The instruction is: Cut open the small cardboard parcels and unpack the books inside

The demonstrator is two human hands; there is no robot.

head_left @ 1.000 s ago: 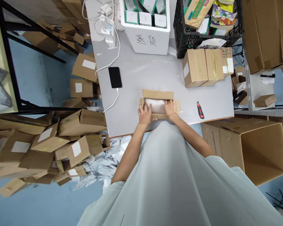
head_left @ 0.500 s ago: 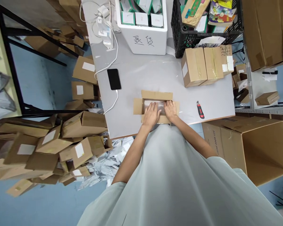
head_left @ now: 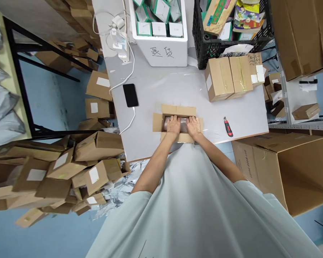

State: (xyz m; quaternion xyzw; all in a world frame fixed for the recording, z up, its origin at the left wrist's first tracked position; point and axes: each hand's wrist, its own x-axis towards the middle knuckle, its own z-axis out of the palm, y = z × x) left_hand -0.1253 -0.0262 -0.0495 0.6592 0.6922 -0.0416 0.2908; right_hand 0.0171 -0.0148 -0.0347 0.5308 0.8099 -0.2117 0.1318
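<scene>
A small open cardboard box (head_left: 157, 122) lies at the table's near edge, its flaps folded outward. Inside it is a package in clear plastic wrap (head_left: 183, 124), visible between and beside my hands; its contents cannot be made out. My left hand (head_left: 173, 125) reaches into the box with fingers curled over the package's far side. Gripping the package's right part, my right hand (head_left: 194, 127) has its fingers bent too, close to the right flap. The fingertips of both hands are partly hidden in the box.
On the grey table (head_left: 156, 86) are a phone (head_left: 130, 95) on a charging cable, a red utility knife (head_left: 228, 127), taped cartons (head_left: 220, 79), a white foam bin (head_left: 168, 53) and a black crate (head_left: 218, 46). Cardboard boxes (head_left: 94, 175) pile up left; a large open carton (head_left: 258, 168) stands right.
My left hand has gone from lying flat on the wrapped package to curling its fingers over it. My right fingers have bent further into the box. The view has shifted slightly.
</scene>
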